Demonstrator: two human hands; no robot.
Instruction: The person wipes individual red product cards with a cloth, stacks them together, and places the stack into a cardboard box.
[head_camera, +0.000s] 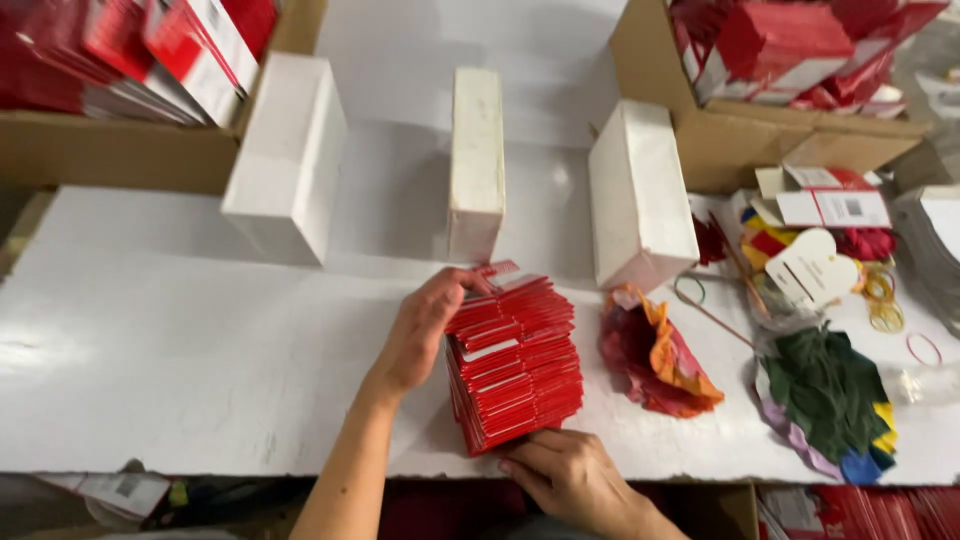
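A leaning stack of flat red packets with white panels (515, 365) rests on the white table (180, 350) near its front edge. My left hand (425, 325) presses against the stack's left side, fingers curled over its far top corner. My right hand (570, 475) grips the stack's near bottom corner at the table edge. Both hands hold the same stack between them.
Three white boxes (287, 155) (476, 160) (640, 195) stand behind the stack. Cardboard cartons of red packets sit at back left (120, 150) and back right (770, 130). A red-orange tissue bundle (655, 355), green and coloured tissue (825, 395), rubber bands (885, 300) and white tags lie to the right.
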